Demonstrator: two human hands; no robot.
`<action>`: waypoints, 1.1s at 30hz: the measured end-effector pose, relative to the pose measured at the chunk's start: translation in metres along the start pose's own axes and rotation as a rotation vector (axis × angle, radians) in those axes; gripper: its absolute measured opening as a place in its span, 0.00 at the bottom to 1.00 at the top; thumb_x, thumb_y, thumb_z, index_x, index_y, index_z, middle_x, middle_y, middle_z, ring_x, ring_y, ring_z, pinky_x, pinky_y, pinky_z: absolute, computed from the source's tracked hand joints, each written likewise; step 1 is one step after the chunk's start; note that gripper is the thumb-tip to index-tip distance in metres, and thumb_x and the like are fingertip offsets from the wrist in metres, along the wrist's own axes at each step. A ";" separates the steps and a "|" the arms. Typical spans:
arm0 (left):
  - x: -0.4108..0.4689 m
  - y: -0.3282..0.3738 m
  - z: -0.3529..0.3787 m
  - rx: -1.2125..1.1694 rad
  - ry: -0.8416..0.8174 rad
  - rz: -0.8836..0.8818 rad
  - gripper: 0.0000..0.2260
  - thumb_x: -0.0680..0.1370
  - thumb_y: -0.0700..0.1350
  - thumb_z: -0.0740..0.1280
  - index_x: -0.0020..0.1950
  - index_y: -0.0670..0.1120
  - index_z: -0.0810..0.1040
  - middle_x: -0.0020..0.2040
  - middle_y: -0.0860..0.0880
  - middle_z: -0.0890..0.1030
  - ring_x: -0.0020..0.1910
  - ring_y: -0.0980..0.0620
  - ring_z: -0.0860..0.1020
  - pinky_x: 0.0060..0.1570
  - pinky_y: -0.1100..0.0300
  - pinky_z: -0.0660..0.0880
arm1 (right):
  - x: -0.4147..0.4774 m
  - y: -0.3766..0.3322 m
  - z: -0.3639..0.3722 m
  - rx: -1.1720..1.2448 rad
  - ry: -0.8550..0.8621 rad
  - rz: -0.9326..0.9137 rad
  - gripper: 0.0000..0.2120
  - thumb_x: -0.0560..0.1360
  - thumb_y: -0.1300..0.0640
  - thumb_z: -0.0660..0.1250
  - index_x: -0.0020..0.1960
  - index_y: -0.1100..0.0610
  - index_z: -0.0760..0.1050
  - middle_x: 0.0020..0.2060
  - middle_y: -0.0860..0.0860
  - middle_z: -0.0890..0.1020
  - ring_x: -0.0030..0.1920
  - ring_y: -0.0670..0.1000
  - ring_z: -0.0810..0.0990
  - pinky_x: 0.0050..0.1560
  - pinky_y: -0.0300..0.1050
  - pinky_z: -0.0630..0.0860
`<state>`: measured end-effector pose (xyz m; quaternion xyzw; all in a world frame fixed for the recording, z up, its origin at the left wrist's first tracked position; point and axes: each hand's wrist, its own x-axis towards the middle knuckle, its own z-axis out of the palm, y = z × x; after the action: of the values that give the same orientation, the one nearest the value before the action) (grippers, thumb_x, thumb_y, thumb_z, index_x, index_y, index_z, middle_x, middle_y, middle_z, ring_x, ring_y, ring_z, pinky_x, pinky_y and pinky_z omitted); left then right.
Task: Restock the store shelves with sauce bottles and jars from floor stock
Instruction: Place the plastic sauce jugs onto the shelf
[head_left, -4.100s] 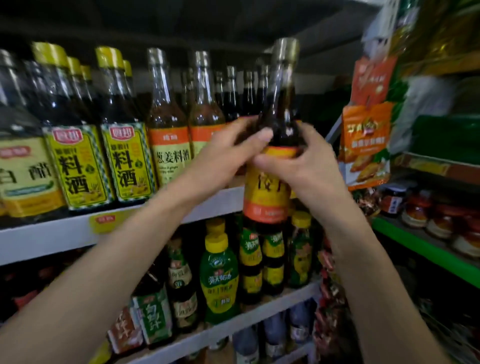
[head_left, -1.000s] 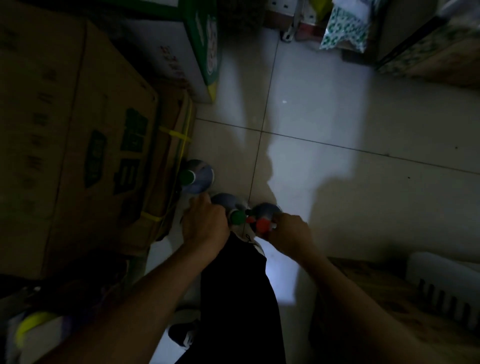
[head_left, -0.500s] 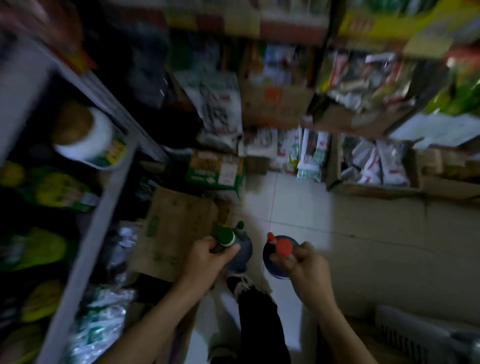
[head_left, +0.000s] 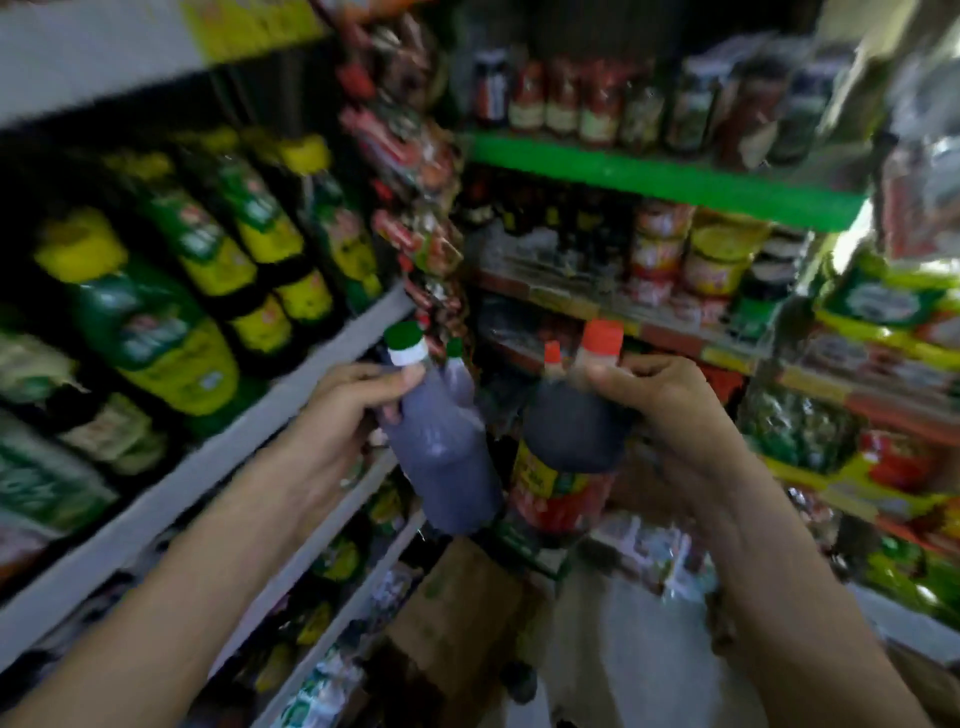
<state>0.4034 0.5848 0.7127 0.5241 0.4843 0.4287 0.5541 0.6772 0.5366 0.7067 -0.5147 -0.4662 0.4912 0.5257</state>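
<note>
Two dark-filled bottles hung close together in mid-air: a green-capped bottle (head_left: 441, 457) in your left hand (head_left: 353, 410), a red-capped bottle (head_left: 571, 431) in your right hand (head_left: 670, 415). The white shelf edge (head_left: 218, 462) ran just beside your left hand, yellow-capped bottles (head_left: 156, 338) packed above it. Each hand's fingers were curled round its bottle's neck, under the cap.

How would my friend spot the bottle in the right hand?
Find the green shelf edge, then drop to the right hand below it. It grips a dark sauce bottle by the neck. Only this one's cap is red; the left hand holds a green-capped bottle.
</note>
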 end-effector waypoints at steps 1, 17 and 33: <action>-0.002 0.020 -0.004 -0.021 0.014 0.001 0.17 0.67 0.47 0.71 0.22 0.42 0.70 0.20 0.46 0.69 0.19 0.54 0.68 0.22 0.67 0.64 | 0.014 -0.017 0.003 0.035 -0.057 0.001 0.26 0.57 0.40 0.75 0.32 0.65 0.75 0.30 0.58 0.72 0.32 0.53 0.71 0.37 0.47 0.65; -0.085 0.083 -0.035 0.081 0.443 0.028 0.14 0.65 0.45 0.74 0.22 0.46 0.76 0.21 0.49 0.69 0.23 0.55 0.68 0.33 0.57 0.61 | 0.114 -0.094 0.100 0.317 -0.939 0.063 0.24 0.44 0.39 0.85 0.29 0.55 0.84 0.27 0.48 0.83 0.30 0.44 0.82 0.36 0.35 0.78; -0.144 -0.030 -0.069 0.152 0.776 -0.275 0.22 0.76 0.46 0.72 0.24 0.44 0.70 0.21 0.48 0.69 0.21 0.56 0.69 0.24 0.66 0.63 | 0.096 -0.026 0.158 -0.039 -1.018 0.213 0.24 0.53 0.42 0.82 0.35 0.61 0.83 0.35 0.56 0.83 0.40 0.53 0.81 0.46 0.45 0.72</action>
<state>0.3109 0.4522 0.6964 0.2936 0.7528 0.4794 0.3423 0.5288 0.6458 0.7367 -0.2648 -0.6170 0.7213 0.1699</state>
